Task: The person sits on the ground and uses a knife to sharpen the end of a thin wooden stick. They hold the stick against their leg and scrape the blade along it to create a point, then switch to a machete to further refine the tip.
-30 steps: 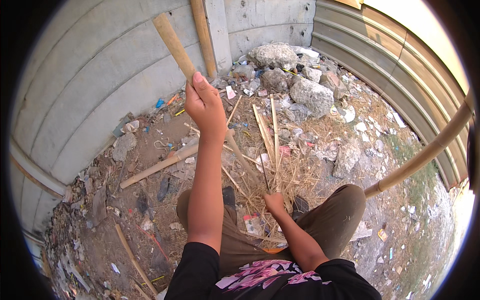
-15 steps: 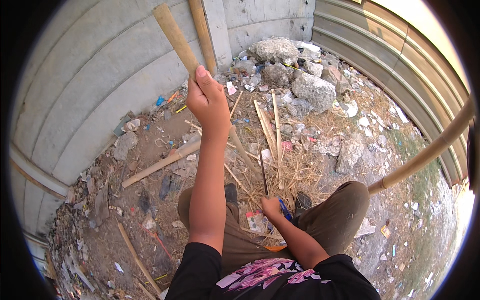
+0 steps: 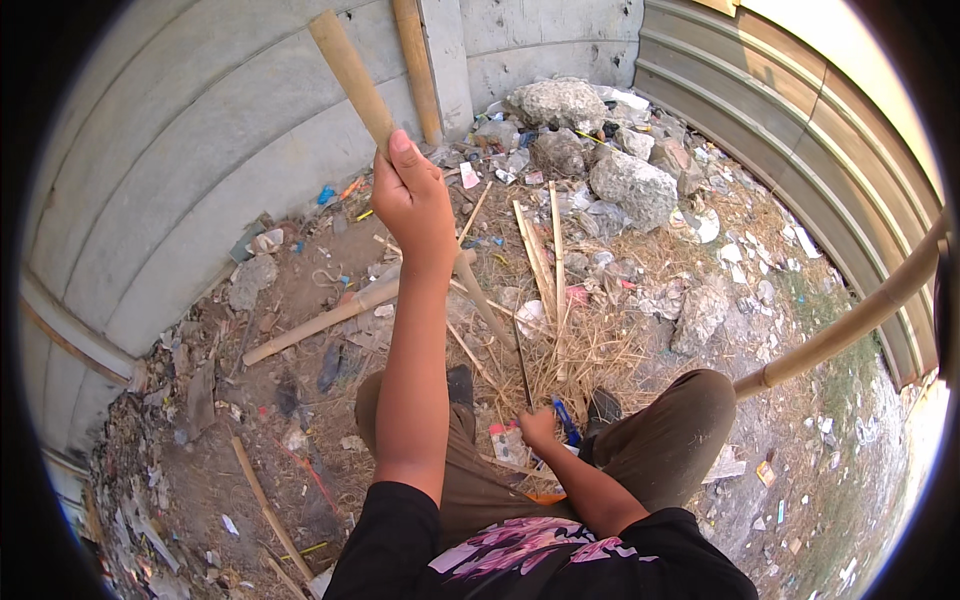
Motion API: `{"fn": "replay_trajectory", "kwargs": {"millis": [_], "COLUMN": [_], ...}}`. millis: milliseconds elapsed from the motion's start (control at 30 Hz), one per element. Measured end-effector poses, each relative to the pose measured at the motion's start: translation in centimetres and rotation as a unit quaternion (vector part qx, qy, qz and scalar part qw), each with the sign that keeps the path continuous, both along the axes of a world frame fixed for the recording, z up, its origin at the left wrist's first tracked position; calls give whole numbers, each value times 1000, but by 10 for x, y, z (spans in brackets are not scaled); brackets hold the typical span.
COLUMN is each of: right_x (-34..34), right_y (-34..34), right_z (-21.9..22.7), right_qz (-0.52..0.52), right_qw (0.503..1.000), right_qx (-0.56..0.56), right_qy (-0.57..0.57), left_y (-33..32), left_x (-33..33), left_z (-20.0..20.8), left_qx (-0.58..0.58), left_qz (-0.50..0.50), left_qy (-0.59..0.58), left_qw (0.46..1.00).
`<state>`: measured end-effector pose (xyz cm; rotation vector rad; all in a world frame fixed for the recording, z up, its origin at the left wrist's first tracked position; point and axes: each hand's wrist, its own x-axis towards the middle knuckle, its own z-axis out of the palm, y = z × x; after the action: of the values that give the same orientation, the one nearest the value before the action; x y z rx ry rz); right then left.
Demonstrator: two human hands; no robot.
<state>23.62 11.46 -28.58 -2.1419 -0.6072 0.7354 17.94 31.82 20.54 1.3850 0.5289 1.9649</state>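
Your left hand (image 3: 412, 200) lifted the bamboo stick (image 3: 352, 72) slightly — clamped mid-length, stiff and light. Right hand (image 3: 537, 428) seemingly pinched a thin sliver (image 3: 522, 365) — state unclear.

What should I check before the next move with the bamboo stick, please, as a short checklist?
1. Left hand closed firmly around the bamboo stick: ok.
2. Stick's lower end reaches the ground among the dry straw: ok.
3. Right hand holds a thin blade-like tool: ok, but its edge is too small to judge.
4. Right hand apart from the stick's lower end: ok.
5. Knees and shoes apart from the tool: cannot tell, they are close.
6. Ground around free of loose things: not ok, stones and split strips lie near.
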Motion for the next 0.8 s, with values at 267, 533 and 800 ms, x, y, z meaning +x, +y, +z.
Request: {"fn": "replay_trajectory", "kwargs": {"millis": [267,533,800], "right_x": [0,4,-7], "right_y": [50,6,51], "right_z": [245,38,217], "right_qz": [31,95,49], "right_qw": [936,993,922], "right_qx": [349,-54,383], "right_qy": [35,-38,21], "left_y": [24,19,24], "left_x": [-50,-19,-55], "left_z": [-16,-12,-16], "left_qx": [-10,14,-9], "left_qz": [67,70,44], "left_qy": [2,12,2], "left_qw": [998,997,999]}}
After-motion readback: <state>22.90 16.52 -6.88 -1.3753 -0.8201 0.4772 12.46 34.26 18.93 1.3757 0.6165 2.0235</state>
